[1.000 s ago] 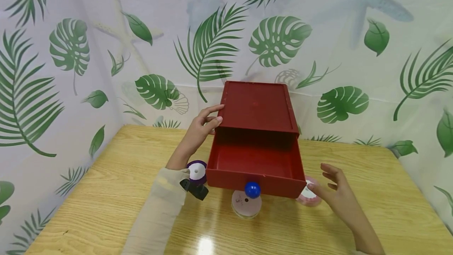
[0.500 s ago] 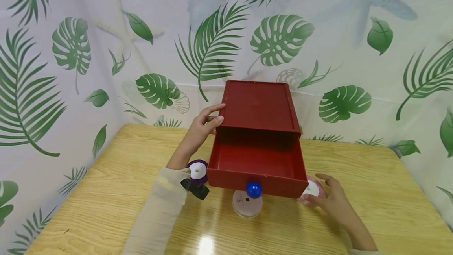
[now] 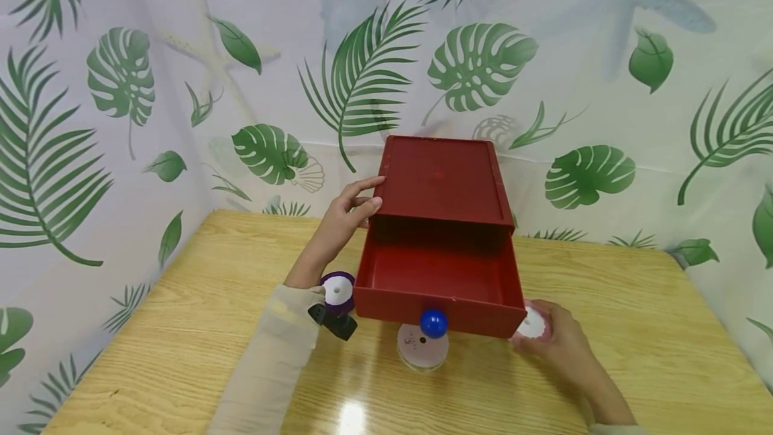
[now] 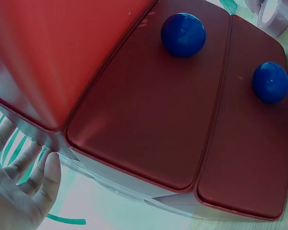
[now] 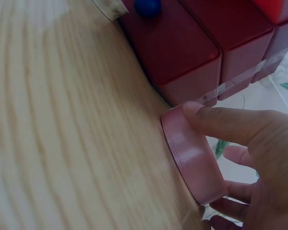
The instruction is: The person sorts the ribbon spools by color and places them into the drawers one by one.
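A red drawer cabinet [image 3: 443,180] stands on the table with its top drawer [image 3: 386,304] pulled out and nothing inside it. My left hand [image 3: 338,223] touches the cabinet's upper left side, its fingers loosely extended in the left wrist view. At the cabinet's right, my right hand [image 3: 561,348] grips a roll of pink ribbon [image 5: 194,158]. The thumb lies on the roll's near edge and the fingers are on its far side. The roll stands close to the cabinet's lower corner, partly hidden by the drawer in the head view.
A purple ribbon roll [image 3: 338,291] lies left of the cabinet, beside the left wrist. A pale ribbon roll [image 3: 423,352] sits in front, under the drawer's blue knob [image 3: 433,323]. Lower drawers carry blue knobs [image 4: 183,34] too. Behind hangs a leaf-patterned cloth [image 3: 362,86].
My right hand has moved left and down onto the pink ribbon roll and closed its fingers round it. The left hand stays at the cabinet's side.
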Demonstrator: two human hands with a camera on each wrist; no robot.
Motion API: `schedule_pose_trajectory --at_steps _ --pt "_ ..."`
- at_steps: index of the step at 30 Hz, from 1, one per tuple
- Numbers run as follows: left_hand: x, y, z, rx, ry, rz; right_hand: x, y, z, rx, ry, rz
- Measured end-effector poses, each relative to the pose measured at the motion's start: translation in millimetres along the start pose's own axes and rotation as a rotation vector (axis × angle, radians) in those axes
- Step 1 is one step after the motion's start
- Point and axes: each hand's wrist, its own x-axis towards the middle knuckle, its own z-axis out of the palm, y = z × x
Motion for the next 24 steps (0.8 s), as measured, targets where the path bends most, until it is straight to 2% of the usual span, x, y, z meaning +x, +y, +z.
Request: schedule_pose_trajectory --at_steps 5,24 --pt "-0.2 -0.7 -0.4 -0.004 -0.005 0.002 -0.2 -0.2 3.7 -0.04 0.006 -0.006" --pt "-0.3 -0.3 -0.1 -0.003 -0.006 -0.004 1.1 0.5 0.0 -0.045 0.047 -0.081"
